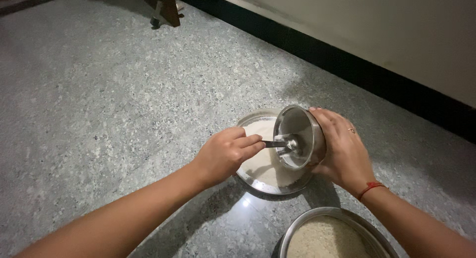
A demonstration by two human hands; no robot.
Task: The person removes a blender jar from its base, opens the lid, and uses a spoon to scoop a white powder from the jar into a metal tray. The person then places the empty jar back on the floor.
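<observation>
My right hand [342,151] grips a steel cup-shaped container [299,135], tilted on its side with the mouth facing left over a round steel plate [246,121] of white flour. My left hand [226,153] holds a metal spoon [283,143] by its handle, with the bowl of the spoon reaching inside the tilted container. The flour forms a pile on the plate below both hands. A red thread is around my right wrist and a ring is on one finger.
A second steel bowl [302,223] with pale grain stands at the bottom right, close to my right forearm. All rests on a speckled grey stone floor [109,104]. A dark skirting and light wall [396,34] run along the right; a wooden furniture leg [166,7] stands far back.
</observation>
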